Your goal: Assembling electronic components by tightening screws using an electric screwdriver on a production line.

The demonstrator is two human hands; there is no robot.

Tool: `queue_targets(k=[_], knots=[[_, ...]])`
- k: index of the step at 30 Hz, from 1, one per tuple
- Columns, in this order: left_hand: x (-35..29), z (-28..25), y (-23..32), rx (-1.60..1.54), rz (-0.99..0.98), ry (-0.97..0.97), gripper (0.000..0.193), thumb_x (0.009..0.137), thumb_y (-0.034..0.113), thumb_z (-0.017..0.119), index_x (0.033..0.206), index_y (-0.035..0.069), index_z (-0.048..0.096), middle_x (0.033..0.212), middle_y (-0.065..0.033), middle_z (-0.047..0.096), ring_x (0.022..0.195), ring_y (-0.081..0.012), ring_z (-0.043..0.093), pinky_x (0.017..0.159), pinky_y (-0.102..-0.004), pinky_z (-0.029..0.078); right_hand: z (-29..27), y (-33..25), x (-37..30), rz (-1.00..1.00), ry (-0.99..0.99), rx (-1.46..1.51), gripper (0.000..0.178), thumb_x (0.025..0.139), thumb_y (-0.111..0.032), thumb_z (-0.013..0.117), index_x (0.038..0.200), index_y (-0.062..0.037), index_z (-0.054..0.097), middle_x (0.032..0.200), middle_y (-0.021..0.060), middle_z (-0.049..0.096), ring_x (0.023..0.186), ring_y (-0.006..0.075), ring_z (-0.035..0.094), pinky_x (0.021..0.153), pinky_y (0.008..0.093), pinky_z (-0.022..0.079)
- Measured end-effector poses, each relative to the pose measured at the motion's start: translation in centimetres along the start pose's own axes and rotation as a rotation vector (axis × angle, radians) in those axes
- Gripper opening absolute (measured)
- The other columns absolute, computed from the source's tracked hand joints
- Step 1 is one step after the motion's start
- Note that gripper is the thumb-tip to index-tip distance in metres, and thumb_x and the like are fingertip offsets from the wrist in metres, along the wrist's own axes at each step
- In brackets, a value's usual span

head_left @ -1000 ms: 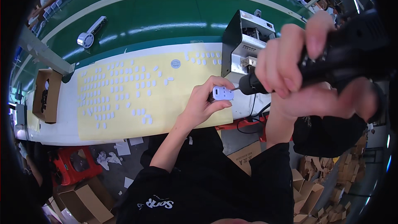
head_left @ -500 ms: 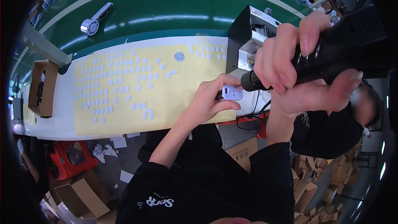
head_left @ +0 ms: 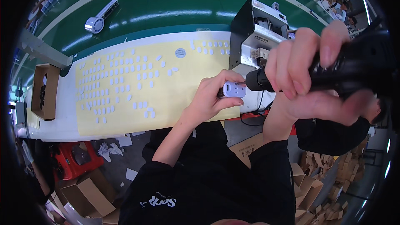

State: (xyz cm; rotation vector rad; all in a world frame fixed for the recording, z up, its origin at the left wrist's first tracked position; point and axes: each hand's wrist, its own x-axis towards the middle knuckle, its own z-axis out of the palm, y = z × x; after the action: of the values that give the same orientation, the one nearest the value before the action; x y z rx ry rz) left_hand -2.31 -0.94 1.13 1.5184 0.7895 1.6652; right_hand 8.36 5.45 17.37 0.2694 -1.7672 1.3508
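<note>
My left hand (head_left: 207, 96) is closed round a small pale-lavender plastic housing (head_left: 239, 92), whose end face with a dark slot and small holes is turned up. Thumb and forefinger press it from two sides. In my right hand (head_left: 296, 64) is a black electric screwdriver (head_left: 257, 81), its thick body running off to the right. The nose points left at the holed end of the housing. Its thin bit reaches the end face near my left fingertips; whether it sits in a screw cannot be told.
A black and silver benchtop machine (head_left: 250, 37) stands behind my hands. Rows of small white oval pieces (head_left: 121, 73) lie on a yellow sheet (head_left: 179, 104). Farther back lies a handheld fan (head_left: 96, 24); an open carton (head_left: 49, 93) stands at left. Another person (head_left: 333, 135) is at right.
The screwdriver and my right hand have moved slightly right. The housing stays in my left hand, almost unmoved. The view has shifted a little, showing more of the machine.
</note>
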Motion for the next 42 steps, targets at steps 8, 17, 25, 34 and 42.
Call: queue_targets(k=[8, 17, 25, 34, 42], knots=[[0.3, 0.8, -0.6, 0.027, 0.070, -0.010, 0.051, 0.077, 0.044, 0.066, 0.104, 0.003, 0.053, 0.084, -0.0077, 0.060, 0.073, -0.0153, 0.057, 0.063, -0.0253, 0.045, -4.8, -0.1, -4.6, -0.059, 0.430, -0.226, 0.047, 0.081, -0.048, 0.059, 0.092, -0.0064, 0.041, 0.058, 0.0042, 0.044, 0.042, 0.0121, 0.041, 0.040, 0.0264, 0.037], [0.1, 0.4, -1.3, -0.038, 0.142, 0.006, 0.039, 0.070, 0.027, 0.074, 0.098, 0.007, 0.056, 0.091, -0.0088, 0.063, 0.079, -0.0239, 0.063, 0.065, -0.0291, 0.048, -7.7, 5.6, -6.2, 0.143, 0.744, -0.453, 0.049, 0.083, -0.055, 0.050, 0.085, -0.0076, 0.039, 0.055, 0.0016, 0.037, 0.038, 0.0088, 0.034, 0.038, 0.0220, 0.030], [0.2, 0.5, -1.4, -0.079, 0.106, 0.035, 0.036, 0.072, 0.024, 0.074, 0.097, 0.006, 0.056, 0.090, -0.0088, 0.063, 0.080, -0.0245, 0.063, 0.066, -0.0294, 0.049, -7.5, 5.1, -7.2, 0.092, 0.644, -0.420, 0.048, 0.084, -0.053, 0.048, 0.085, -0.0065, 0.037, 0.055, 0.0032, 0.039, 0.038, 0.0095, 0.035, 0.038, 0.0224, 0.031], [0.2, 0.3, -1.2, -0.045, 0.127, 0.023, 0.036, 0.071, 0.024, 0.074, 0.096, 0.006, 0.055, 0.090, -0.0086, 0.063, 0.080, -0.0246, 0.062, 0.066, -0.0295, 0.049, -7.3, 5.4, -5.8, 0.146, 0.622, -0.491, 0.047, 0.084, -0.051, 0.048, 0.085, -0.0059, 0.037, 0.055, 0.0029, 0.038, 0.039, 0.0091, 0.035, 0.039, 0.0225, 0.031], [0.1, 0.3, -1.2, -0.052, 0.117, 0.016, 0.036, 0.071, 0.025, 0.074, 0.096, 0.006, 0.055, 0.090, -0.0081, 0.063, 0.080, -0.0243, 0.062, 0.066, -0.0293, 0.048, -7.6, 5.6, -5.9, 0.156, 0.684, -0.468, 0.046, 0.086, -0.051, 0.047, 0.084, -0.0062, 0.039, 0.055, 0.0022, 0.038, 0.040, 0.0085, 0.034, 0.039, 0.0216, 0.030]])
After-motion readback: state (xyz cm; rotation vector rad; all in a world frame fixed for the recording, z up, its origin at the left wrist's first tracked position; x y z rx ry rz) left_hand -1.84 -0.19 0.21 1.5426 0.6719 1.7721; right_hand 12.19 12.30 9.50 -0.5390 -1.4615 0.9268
